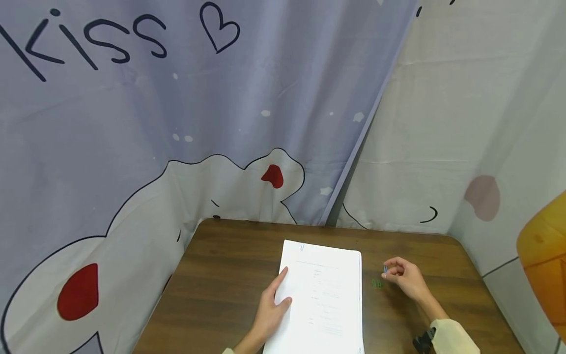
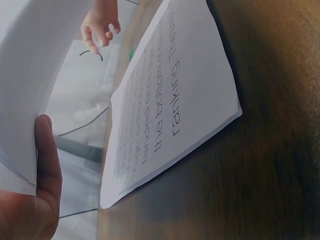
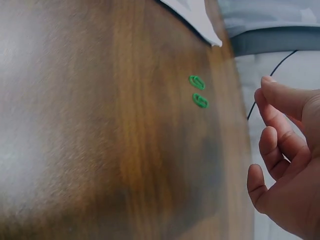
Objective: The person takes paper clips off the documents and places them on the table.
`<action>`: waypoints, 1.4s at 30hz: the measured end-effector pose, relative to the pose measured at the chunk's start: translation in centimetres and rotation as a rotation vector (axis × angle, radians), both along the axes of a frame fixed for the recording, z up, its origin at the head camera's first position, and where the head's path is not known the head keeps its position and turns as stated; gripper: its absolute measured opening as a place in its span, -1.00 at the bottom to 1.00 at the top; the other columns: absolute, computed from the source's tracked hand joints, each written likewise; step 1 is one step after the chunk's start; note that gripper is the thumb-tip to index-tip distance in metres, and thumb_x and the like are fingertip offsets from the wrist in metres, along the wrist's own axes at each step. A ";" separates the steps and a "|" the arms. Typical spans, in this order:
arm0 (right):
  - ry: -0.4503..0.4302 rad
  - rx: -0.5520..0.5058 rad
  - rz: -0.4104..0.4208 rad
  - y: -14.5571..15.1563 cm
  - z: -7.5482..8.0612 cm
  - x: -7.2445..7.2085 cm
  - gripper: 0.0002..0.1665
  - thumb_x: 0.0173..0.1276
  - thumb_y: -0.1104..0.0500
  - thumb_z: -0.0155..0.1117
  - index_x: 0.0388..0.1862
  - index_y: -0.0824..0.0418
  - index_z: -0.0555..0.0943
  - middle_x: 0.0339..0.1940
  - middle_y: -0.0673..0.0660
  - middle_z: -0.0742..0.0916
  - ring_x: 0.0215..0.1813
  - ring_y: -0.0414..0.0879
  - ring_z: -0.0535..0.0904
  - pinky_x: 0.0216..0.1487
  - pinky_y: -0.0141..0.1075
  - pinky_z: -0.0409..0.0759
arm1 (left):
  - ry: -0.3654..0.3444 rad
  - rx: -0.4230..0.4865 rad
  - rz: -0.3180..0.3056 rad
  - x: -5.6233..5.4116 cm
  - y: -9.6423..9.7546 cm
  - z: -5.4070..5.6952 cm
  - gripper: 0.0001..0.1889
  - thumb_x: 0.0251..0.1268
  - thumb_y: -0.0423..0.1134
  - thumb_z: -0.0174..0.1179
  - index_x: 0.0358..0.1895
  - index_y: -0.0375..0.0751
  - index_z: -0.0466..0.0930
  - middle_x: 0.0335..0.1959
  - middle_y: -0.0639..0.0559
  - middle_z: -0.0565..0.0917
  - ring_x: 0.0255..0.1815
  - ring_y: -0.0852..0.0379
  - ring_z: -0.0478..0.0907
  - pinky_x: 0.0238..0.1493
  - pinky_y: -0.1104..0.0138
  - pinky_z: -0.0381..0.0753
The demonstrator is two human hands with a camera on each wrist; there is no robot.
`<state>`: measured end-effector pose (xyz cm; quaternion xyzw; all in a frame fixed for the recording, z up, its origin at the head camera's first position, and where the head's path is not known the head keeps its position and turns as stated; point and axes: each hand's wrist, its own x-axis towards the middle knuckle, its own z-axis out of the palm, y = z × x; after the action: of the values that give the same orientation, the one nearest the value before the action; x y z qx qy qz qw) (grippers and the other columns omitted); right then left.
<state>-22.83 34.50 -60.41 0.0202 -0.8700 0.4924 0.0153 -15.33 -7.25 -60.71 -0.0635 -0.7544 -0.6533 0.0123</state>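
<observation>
My left hand [image 1: 270, 306] grips the left edge of some printed white sheets [image 1: 327, 295], thumb on top. A blue paper clip [image 1: 302, 247] sits on their top edge. In the left wrist view, the held sheets [image 2: 30, 65] are raised and bent above more printed paper [image 2: 200, 75] lying on the table. To the right of the sheets, my right hand [image 1: 404, 279] is above the table, pinching a small blue item, apparently a paper clip [image 1: 385, 269], between thumb and forefinger. Two green paper clips [image 3: 198, 91] lie side by side below it.
The brown wooden table [image 1: 212, 295] reaches back to a printed curtain [image 1: 239, 108] that hangs behind it. White curtain [image 1: 411, 147] also hangs at the right, near an orange-yellow shape [image 1: 544, 255].
</observation>
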 end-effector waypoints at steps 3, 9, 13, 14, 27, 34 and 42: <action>-0.009 -0.002 -0.007 0.2 -0.5 0.1 -0.60 0.28 0.37 0.52 0.07 0.45 0.65 -0.39 0.19 0.79 -0.41 -0.27 0.59 -0.39 -0.43 0.56 | -0.003 -0.007 0.004 0.0 0.0 0.1 -0.14 0.17 -0.67 0.16 0.60 -0.09 0.37 0.65 -0.09 0.32 0.69 -0.18 0.17 0.66 -0.02 0.08; -0.020 0.025 -0.015 0.4 -1.2 0.1 -0.64 0.28 0.40 0.50 0.02 0.44 0.62 -0.41 0.20 0.81 -0.41 -0.25 0.64 -0.39 -0.43 0.53 | -0.008 -0.024 0.019 0.1 0.1 0.4 -0.14 0.17 -0.65 0.17 0.60 -0.08 0.38 0.64 -0.06 0.35 0.69 -0.15 0.19 0.67 0.04 0.08; -0.002 0.004 -0.003 0.4 -1.5 0.0 -0.64 0.30 0.42 0.47 0.01 0.47 0.56 -0.44 0.23 0.83 -0.39 -0.15 0.74 -0.38 -0.44 0.53 | 0.013 -0.028 0.015 0.2 0.1 0.5 -0.14 0.15 -0.65 0.17 0.60 -0.11 0.38 0.64 -0.11 0.35 0.68 -0.19 0.20 0.67 0.05 0.11; 0.003 0.005 0.000 0.4 -1.6 0.0 -0.64 0.31 0.42 0.46 0.01 0.48 0.55 -0.44 0.23 0.83 -0.38 -0.15 0.75 -0.38 -0.44 0.52 | 0.014 -0.027 0.013 0.2 0.1 0.5 -0.14 0.15 -0.66 0.17 0.60 -0.11 0.38 0.64 -0.11 0.35 0.68 -0.19 0.20 0.67 0.08 0.12; 0.015 0.136 -0.045 0.7 -2.8 -0.2 -0.77 0.26 0.31 0.57 -0.18 0.29 0.67 -0.49 0.03 0.77 -0.48 -0.30 0.52 -0.43 -0.42 0.47 | -0.005 -0.022 0.026 0.2 0.1 0.5 -0.14 0.15 -0.67 0.16 0.60 -0.11 0.38 0.64 -0.12 0.34 0.68 -0.19 0.21 0.65 -0.03 0.13; -0.025 0.179 -0.020 0.6 -3.0 0.4 -0.77 0.26 0.37 0.53 -0.12 0.28 0.72 -0.43 0.05 0.81 -0.42 -0.29 0.59 -0.37 -0.43 0.49 | -0.022 -0.025 0.032 0.3 0.1 0.6 -0.15 0.16 -0.66 0.17 0.60 -0.11 0.38 0.64 -0.10 0.34 0.68 -0.17 0.21 0.66 -0.01 0.11; -0.001 0.249 -0.015 0.2 -3.4 0.5 -0.82 0.22 0.37 0.56 -0.24 0.23 0.73 -0.40 0.02 0.74 -0.41 -0.27 0.53 -0.40 -0.42 0.50 | -0.003 -0.017 0.031 0.4 0.1 0.5 -0.15 0.15 -0.66 0.18 0.60 -0.13 0.38 0.64 -0.13 0.34 0.67 -0.21 0.21 0.65 -0.06 0.12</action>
<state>-22.28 34.74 -63.80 0.0153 -0.9245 0.3806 0.0160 -14.92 -7.18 -60.19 -0.0511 -0.7608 -0.6466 0.0209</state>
